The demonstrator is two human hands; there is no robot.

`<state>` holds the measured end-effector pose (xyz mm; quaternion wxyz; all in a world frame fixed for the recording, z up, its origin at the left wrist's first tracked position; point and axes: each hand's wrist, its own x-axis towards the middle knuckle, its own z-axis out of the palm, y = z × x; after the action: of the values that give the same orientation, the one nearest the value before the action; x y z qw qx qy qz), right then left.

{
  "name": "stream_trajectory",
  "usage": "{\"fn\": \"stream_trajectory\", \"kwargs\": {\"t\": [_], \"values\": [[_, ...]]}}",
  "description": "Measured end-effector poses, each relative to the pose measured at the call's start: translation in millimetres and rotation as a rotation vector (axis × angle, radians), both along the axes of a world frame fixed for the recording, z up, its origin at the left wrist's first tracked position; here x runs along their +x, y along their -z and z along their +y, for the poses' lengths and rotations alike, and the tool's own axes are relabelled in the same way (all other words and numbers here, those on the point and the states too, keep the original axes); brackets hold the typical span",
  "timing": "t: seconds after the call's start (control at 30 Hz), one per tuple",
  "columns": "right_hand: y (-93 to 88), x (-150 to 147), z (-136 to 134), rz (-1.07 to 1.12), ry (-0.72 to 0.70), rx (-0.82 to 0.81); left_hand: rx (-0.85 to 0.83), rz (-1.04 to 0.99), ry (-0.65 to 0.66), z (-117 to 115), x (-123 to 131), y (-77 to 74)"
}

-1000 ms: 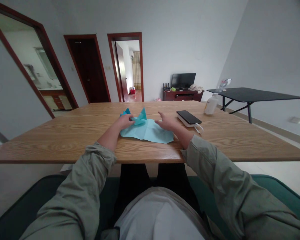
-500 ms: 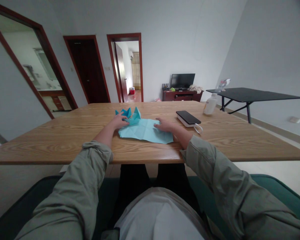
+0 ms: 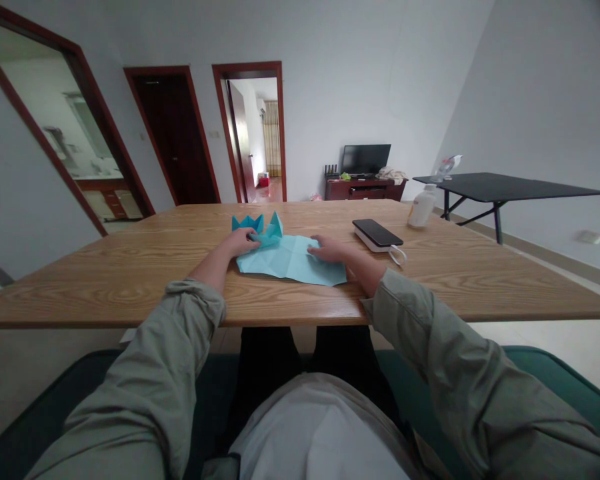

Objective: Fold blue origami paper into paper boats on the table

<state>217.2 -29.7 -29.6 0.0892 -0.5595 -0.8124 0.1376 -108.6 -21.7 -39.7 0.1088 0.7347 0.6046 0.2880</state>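
Note:
A creased sheet of light blue paper [image 3: 290,261] lies on the wooden table in front of me. At its far left part sits a light blue folded paper piece [image 3: 274,231] with an upright point. My left hand [image 3: 239,243] has its thumb and fingers closed around the left end of that folded piece. Just behind stands a darker blue folded paper piece [image 3: 247,223] with several points, partly covered by my left hand. My right hand [image 3: 326,249] rests open on the right part of the sheet, fingers spread.
On the wooden table [image 3: 145,280], a black phone [image 3: 378,231] lies on a white box with a white strap, right of my right hand. A white bottle [image 3: 421,208] stands farther back. Beyond are a black table [image 3: 510,187] and a television [image 3: 366,159].
The fingers of my left hand have drawn down from the darker blue piece and closed at the light blue folded piece. My right hand stays on the sheet.

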Motion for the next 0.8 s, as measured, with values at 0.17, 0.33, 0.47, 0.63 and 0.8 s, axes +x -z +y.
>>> {"fn": "stream_trajectory", "kwargs": {"t": [0.17, 0.33, 0.47, 0.63, 0.8], "values": [[-1.0, 0.2, -2.1, -0.002, -0.010, 0.001, 0.024, -0.050, 0.022, -2.7, 6.9, -1.3], [-2.8, 0.6, -3.2, -0.045, -0.009, -0.009, 0.014, -0.022, 0.021, -3.8, 7.3, -0.4], [-0.5, 0.9, 1.1, -0.076, -0.026, -0.007, 0.127, -0.004, -0.072, -3.5, 2.7, -1.2], [1.3, 1.3, 3.3, -0.082, -0.039, -0.002, 0.208, 0.032, -0.286, -2.0, -6.1, -1.7], [-0.8, 0.3, 0.7, -0.098, -0.037, 0.003, 0.405, -0.125, -0.318, -4.1, -5.4, -9.5]]}}
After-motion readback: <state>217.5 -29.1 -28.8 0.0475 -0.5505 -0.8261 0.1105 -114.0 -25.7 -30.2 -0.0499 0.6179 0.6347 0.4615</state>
